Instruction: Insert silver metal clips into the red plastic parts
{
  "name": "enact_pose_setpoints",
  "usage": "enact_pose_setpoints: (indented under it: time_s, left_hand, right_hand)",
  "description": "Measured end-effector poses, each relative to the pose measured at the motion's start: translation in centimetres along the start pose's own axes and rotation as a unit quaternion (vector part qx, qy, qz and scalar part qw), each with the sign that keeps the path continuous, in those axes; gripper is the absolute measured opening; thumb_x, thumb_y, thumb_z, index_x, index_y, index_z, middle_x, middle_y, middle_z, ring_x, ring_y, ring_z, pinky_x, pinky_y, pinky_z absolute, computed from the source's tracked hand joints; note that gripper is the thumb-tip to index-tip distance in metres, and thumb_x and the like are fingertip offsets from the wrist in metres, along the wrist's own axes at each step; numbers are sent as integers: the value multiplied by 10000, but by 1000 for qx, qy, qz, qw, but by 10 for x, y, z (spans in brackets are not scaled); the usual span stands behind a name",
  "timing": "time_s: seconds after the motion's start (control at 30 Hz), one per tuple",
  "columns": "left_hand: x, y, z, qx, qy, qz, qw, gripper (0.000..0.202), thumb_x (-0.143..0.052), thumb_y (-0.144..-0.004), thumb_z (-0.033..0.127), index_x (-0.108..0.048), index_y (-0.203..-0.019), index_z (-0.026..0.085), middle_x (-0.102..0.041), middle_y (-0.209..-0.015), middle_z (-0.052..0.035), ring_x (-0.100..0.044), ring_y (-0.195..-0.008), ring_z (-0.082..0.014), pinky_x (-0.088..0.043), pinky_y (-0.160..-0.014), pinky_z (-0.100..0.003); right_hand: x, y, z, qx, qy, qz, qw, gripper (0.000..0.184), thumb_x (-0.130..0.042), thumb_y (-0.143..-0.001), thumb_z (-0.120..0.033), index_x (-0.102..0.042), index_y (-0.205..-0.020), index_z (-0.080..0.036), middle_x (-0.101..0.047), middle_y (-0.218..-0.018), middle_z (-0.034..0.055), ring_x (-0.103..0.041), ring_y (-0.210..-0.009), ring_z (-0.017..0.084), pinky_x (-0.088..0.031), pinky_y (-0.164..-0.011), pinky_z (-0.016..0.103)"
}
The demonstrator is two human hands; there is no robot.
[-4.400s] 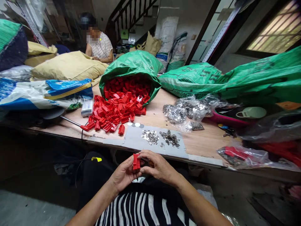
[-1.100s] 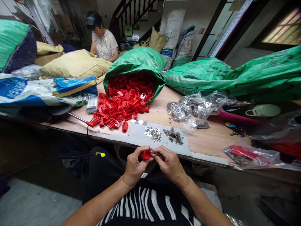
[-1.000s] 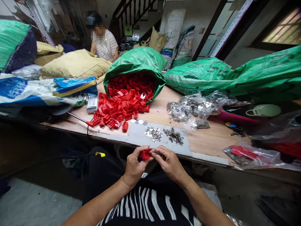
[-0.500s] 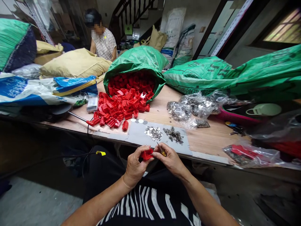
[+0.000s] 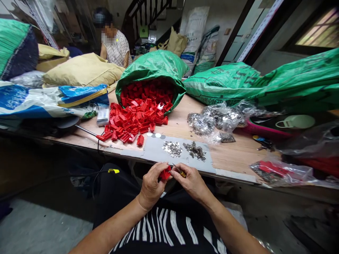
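Observation:
My left hand (image 5: 151,183) pinches a small red plastic part (image 5: 165,173) just below the table's front edge. My right hand (image 5: 189,180) touches that part from the right and grips a thin tool with a yellow handle (image 5: 182,173), its metal tip sticking up to the left. Ahead on a grey mat (image 5: 156,150) lie two little heaps of small metal pieces (image 5: 172,148). A pile of the same red parts (image 5: 132,123) spills from an open green sack (image 5: 152,72) further back.
Clear plastic bags of metal pieces (image 5: 214,121) lie right of the mat, green sacks (image 5: 265,86) behind them. Blue-white and tan sacks (image 5: 53,100) fill the left. A red-handled tool (image 5: 90,133) lies by the pile. Another person (image 5: 112,44) sits at the far end.
The red part was upright between my hands seconds ago; now it is turned flat. In the last second the yellow-handled tool has come into sight in my right hand, its tip raised.

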State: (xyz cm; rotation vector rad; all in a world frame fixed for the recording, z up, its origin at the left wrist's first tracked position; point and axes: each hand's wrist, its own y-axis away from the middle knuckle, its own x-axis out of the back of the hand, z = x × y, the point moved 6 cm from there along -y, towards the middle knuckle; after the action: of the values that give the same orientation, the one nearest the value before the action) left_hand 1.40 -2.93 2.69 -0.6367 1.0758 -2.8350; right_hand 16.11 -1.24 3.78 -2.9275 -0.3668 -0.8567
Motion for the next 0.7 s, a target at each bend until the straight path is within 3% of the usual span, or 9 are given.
enact_pose_setpoints:
  time_s: [0.07, 0.17, 0.27, 0.37, 0.57, 0.7]
  left_hand:
    - [1, -1, 1, 6, 3, -1, 1000, 389, -648, -812, 134, -573, -1181, 233, -702, -1102, -70, -657, -1058, -202, -541, -939, -340]
    - [1, -6, -2, 68, 40, -26, 997, 386, -682, -795, 173, -583, -1164, 230, -708, -1078, -65, -688, -967, -193, -561, -877, -317]
    - [1, -11, -6, 133, 93, -53, 985, 360, -707, -780, 222, -613, -1127, 225, -714, -1024, -51, -693, -893, -182, -560, -839, -306]
    - [3, -15, -8, 161, 142, -55, 975, 362, -720, -766, 261, -642, -1117, 218, -681, -1038, -59, -660, -944, -196, -540, -857, -317]
    - [-1, -13, -11, 234, 249, -85, 936, 407, -664, -809, 252, -591, -1207, 215, -641, -954, -39, -626, -750, -127, -543, -718, -245]
    - [1, -14, -9, 219, 239, -90, 942, 390, -651, -819, 258, -603, -1205, 220, -631, -1029, -61, -625, -836, -150, -539, -775, -268]
  right_hand:
    - [1, -1, -3, 6, 9, 10, 1000, 168, -547, -877, -330, -592, -799, -188, -569, -701, -24, -497, -657, 121, -394, -635, 232]
    - [4, -4, -7, 35, 6, 12, 999, 116, -552, -879, -307, -591, -855, -200, -591, -734, -18, -520, -669, 127, -411, -638, 236]
    - [4, -5, -12, 77, -10, -40, 996, 144, -529, -902, -291, -629, -969, -212, -667, -875, 24, -594, -777, 158, -456, -713, 263]
    - [5, -4, -15, 113, -7, -80, 990, 188, -544, -901, -286, -660, -1036, -224, -692, -1010, 57, -628, -904, 191, -475, -809, 299]
    - [7, -6, -22, 140, 25, -102, 984, 151, -598, -873, -253, -682, -996, -231, -706, -934, 41, -644, -834, 173, -484, -756, 275]
    - [7, -9, -23, 164, 48, -91, 981, 135, -606, -868, -262, -678, -975, -220, -706, -908, 46, -641, -811, 173, -487, -748, 282]
